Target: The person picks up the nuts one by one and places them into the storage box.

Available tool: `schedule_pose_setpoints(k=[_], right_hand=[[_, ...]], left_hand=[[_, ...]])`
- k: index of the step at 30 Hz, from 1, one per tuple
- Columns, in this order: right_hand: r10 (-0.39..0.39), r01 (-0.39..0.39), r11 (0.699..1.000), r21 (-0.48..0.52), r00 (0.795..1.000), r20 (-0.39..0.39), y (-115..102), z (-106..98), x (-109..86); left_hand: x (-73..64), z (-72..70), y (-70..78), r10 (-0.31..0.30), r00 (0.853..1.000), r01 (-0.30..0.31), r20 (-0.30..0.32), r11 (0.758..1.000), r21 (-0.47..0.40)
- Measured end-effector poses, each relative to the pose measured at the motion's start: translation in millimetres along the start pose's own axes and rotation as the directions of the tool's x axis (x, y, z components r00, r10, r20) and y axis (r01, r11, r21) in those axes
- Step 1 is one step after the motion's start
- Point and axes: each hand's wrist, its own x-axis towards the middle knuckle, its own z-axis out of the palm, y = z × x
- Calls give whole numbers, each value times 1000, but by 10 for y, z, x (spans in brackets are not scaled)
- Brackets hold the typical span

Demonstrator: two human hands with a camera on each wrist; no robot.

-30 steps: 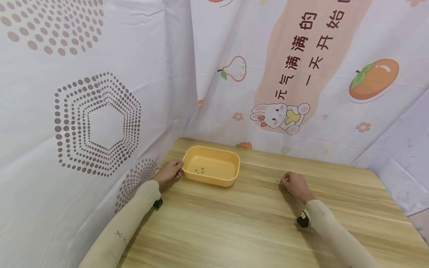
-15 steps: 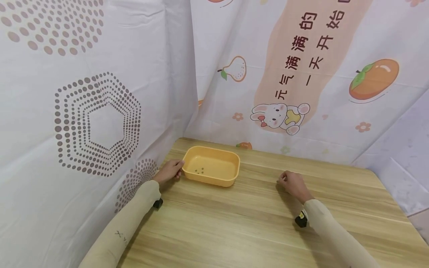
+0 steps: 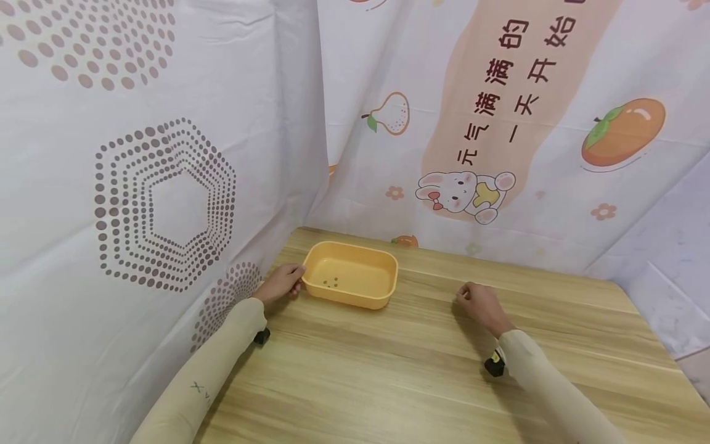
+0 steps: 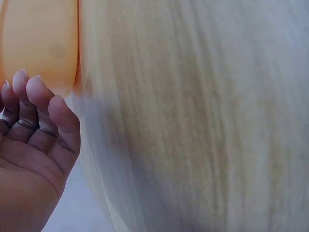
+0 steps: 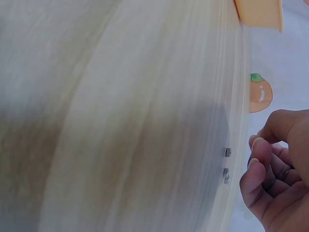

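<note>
A yellow plastic box (image 3: 355, 301) stands near the back left of the table, several small metal nuts (image 3: 335, 285) lying on its floor. My left hand (image 3: 283, 282) grips its left end. In the left wrist view the fingers (image 4: 36, 92) lie against the box wall; the thumb is hidden. To the right of the box, my right hand (image 3: 480, 303) is low over the table with curled fingers. Small metal nuts (image 5: 228, 152) rest on the wood beside its fingertips in the right wrist view. I cannot tell whether a nut is between thumb and index finger.
The wood-grain table (image 3: 360, 376) reaches back to a printed cloth (image 3: 360, 154). Another white cloth (image 3: 266, 154) with dotted patterns hangs along the left side. Dark wrist cameras (image 3: 495, 364) hang below both sleeves.
My right hand has shifted slightly left, and the small nuts beside its fingertips are now hidden in the head view. The left hand and the box have stayed put.
</note>
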Motion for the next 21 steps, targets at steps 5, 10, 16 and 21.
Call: schedule_pose_setpoints(k=[5, 10, 16, 21], right_hand=[[2, -2, 1000, 11, 1000, 4, -70, 6, 18], [4, -4, 1000, 25, 1000, 15, -130, 22, 46], [-9, 8, 999, 47, 1000, 19, -203, 27, 71], [-21, 20, 998, 54, 1000, 14, -265, 39, 88]], left_hand=[[-1, -5, 0, 5, 1000, -5, -6, 1000, 8], [-2, -7, 9, 3, 1000, -3, -9, 1000, 6], [-4, -6, 3, 8, 1000, -8, -14, 1000, 2], [-9, 0, 5, 14, 1000, -13, -13, 1000, 8]])
